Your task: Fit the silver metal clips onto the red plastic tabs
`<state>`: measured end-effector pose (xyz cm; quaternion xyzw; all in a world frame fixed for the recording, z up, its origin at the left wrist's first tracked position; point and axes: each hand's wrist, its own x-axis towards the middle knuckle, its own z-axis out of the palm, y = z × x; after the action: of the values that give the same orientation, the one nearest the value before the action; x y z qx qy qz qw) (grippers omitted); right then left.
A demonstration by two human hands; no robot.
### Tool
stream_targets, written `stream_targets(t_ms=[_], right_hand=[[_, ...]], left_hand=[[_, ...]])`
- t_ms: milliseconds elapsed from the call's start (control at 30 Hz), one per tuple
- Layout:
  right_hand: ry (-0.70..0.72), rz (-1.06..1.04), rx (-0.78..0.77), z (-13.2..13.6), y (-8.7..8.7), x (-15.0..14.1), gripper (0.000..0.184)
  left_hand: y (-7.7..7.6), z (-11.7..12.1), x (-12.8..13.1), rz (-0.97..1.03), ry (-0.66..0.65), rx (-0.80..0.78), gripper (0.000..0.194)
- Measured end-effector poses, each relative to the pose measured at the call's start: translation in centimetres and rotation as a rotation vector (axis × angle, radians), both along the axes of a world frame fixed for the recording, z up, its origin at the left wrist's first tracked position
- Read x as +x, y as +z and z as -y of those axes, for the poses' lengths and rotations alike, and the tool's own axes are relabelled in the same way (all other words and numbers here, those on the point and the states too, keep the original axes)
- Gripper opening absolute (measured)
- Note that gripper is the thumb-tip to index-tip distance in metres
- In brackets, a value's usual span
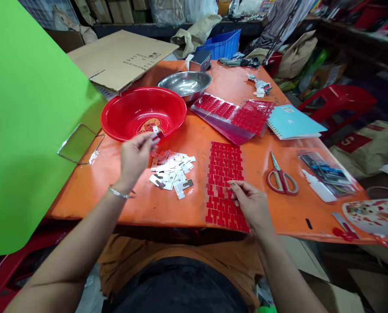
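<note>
My left hand [135, 155] is raised at the front rim of a red plastic basin [115, 114], its fingers pinched on a small flat metal piece [155, 129]. Just below and to the right lies a loose pile of small white and silvery flat pieces [172, 170]. My right hand [250, 202] is over a sheet of red die-cut stickers [224, 169], thumb and forefinger pressed together near its right edge. What those fingertips hold, if anything, is too small to make out. One row of the sheet under them looks partly bare.
Behind the basin stand a steel bowl [185, 82] and flattened cardboard [122, 54]. More red sheets [226, 113], a light-blue notebook [294, 121], scissors [281, 178] and a white bottle [319, 186] lie rightward. A green board [27, 130] borders the orange table's left side.
</note>
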<state>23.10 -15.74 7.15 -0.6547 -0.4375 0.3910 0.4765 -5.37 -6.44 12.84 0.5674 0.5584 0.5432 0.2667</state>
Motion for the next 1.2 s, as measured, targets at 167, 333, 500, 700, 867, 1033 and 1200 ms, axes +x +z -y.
stream_targets(t_ms=[167,333,500,700,867,1033,1200], right_hand=[[0.105,0.487,0.121,0.0,-0.7,1.1,0.023],[0.154,0.575,0.095,-0.3,-1.1,1.7,0.019],[0.217,0.567,0.057,-0.7,-0.8,2.0,0.015],[0.402,0.6,0.035,0.0,-1.3,0.5,0.011],[0.411,0.714,0.058,0.0,-2.0,-0.3,0.007],[0.487,0.809,0.048,-0.1,-1.8,-0.6,0.012],[0.46,0.864,0.072,0.4,-2.1,-1.0,0.013]], left_hand=[[1.7,-3.8,-3.5,-0.483,0.209,0.069,0.026],[-0.6,1.2,0.2,-0.691,-0.048,0.206,0.016],[-5.2,8.3,6.5,-0.761,-0.568,0.212,0.013],[-7.9,10.0,9.5,-0.804,-0.651,0.159,0.03],[-8.9,9.8,9.6,-0.872,-0.643,0.129,0.035],[-9.1,9.9,9.7,-0.91,-0.608,0.142,0.036],[-8.6,10.1,9.7,-0.941,-0.601,0.14,0.037]])
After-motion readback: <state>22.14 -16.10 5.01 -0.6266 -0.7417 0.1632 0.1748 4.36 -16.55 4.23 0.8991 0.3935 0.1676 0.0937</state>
